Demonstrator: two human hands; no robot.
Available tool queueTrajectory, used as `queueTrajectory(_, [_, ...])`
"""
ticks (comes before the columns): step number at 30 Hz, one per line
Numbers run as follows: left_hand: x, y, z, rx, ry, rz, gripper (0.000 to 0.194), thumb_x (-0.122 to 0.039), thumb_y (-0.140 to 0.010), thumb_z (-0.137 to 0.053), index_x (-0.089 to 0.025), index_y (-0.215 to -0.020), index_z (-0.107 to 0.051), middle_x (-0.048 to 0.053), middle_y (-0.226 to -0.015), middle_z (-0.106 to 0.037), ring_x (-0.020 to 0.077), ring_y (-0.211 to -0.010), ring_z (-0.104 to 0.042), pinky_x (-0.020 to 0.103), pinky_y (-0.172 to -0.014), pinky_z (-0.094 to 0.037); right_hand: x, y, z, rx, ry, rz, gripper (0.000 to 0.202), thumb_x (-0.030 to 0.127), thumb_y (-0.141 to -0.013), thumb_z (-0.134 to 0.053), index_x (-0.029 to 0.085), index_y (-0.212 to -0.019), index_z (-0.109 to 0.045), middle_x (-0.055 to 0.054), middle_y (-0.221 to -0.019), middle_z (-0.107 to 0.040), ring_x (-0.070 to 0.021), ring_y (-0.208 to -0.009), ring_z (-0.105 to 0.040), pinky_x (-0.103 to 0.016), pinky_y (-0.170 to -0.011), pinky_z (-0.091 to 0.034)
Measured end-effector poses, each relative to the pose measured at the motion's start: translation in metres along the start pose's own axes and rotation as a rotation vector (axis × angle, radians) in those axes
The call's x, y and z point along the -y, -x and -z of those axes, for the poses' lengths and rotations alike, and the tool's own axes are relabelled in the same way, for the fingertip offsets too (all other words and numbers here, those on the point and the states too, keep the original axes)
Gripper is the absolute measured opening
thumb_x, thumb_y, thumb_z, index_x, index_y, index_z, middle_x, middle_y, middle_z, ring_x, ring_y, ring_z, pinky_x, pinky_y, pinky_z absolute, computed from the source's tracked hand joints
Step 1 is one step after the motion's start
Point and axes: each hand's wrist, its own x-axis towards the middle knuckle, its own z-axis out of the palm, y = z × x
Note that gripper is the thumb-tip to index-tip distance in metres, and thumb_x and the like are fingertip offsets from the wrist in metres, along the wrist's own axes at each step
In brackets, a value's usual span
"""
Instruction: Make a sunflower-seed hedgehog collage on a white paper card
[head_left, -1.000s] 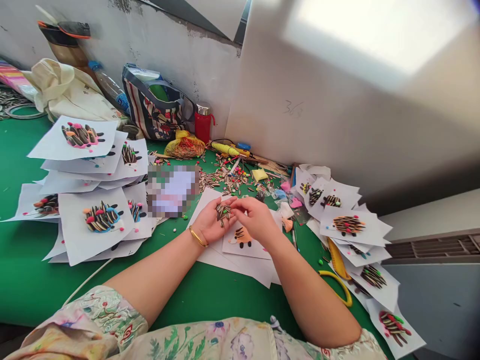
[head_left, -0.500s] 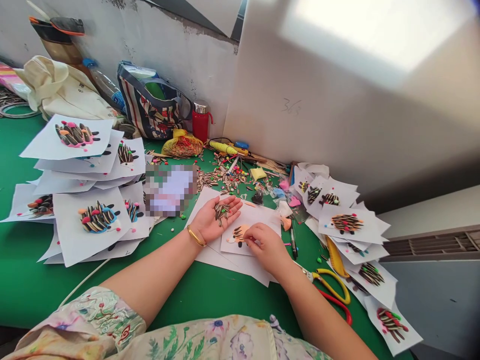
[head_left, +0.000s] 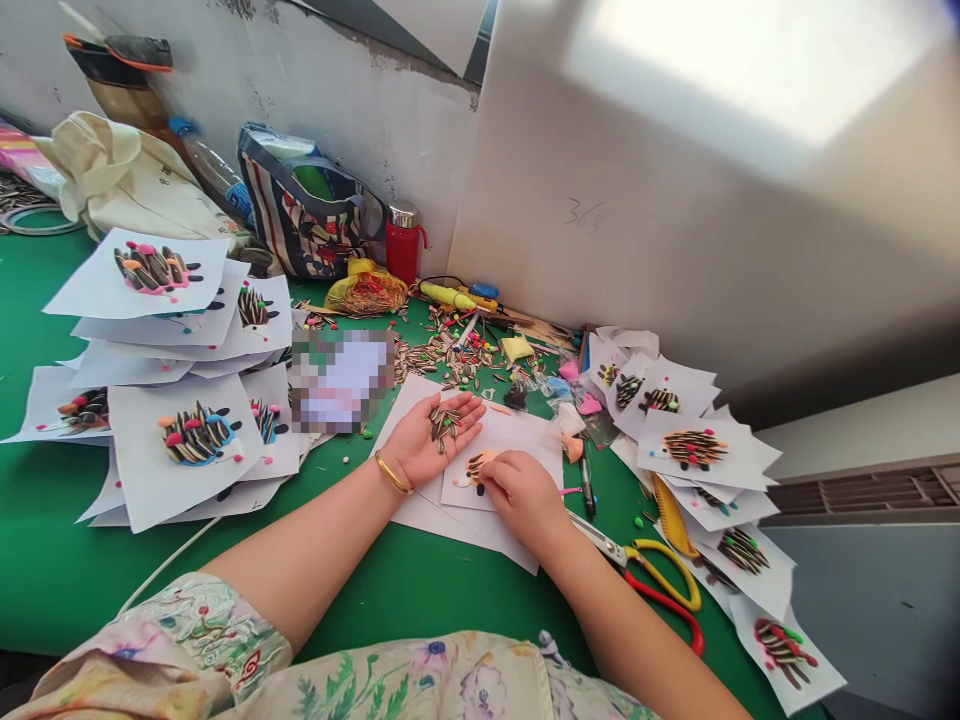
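My left hand (head_left: 427, 440) is palm up, fingers stretched out, holding a small heap of striped sunflower seeds (head_left: 445, 424). Just right of it, my right hand (head_left: 529, 500) is closed in a pinch, its fingertips at an orange clay hedgehog (head_left: 475, 466) on a white card (head_left: 536, 435). Several dark seeds sit on the hedgehog; my fingers hide its right part. Whatever lies between the fingertips is hidden. Under the card lies more white paper (head_left: 420, 515).
Finished-looking hedgehog cards are stacked at left (head_left: 180, 490) and right (head_left: 694, 445). Loose seeds (head_left: 427, 360) and a red flask (head_left: 403, 245) lie behind. Beside my right forearm are scissors (head_left: 660, 570), a black pen (head_left: 587, 485) and a yellow comb-like tool (head_left: 673, 515).
My right hand has moved slightly left and down, its fingertips now lower on the hedgehog. More of the scissors' blades show. My left hand stays put with the seeds.
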Motion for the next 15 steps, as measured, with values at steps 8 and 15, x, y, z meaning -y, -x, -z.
queueTrajectory(8, [0.0000,-0.0018,0.0016,0.005,-0.001,-0.002,0.036,-0.030,-0.098,-0.039,-0.009,-0.115,-0.063,0.017,-0.119,-0.067,0.0242,-0.114,-0.064,0.038,-0.096,-0.053,0.0006,0.0009,-0.0048,0.024,0.152,0.052,0.021,0.013,-0.091,-0.051,0.020,-0.087,-0.069,-0.006,-0.083,-0.064,-0.0191,-0.080,-0.054,-0.030,-0.074,-0.040])
queueTrajectory(15, [-0.0002,-0.0016,0.0022,0.014,-0.005,0.000,0.036,-0.030,-0.098,-0.038,-0.010,-0.114,-0.063,0.017,-0.119,-0.067,0.0242,-0.115,-0.064,0.038,-0.097,-0.053,0.0007,-0.0005,-0.0059,0.058,0.231,0.076,0.022,0.011,-0.091,-0.049,0.018,-0.086,-0.069,-0.006,-0.081,-0.063,-0.0188,-0.077,-0.052,-0.030,-0.072,-0.038])
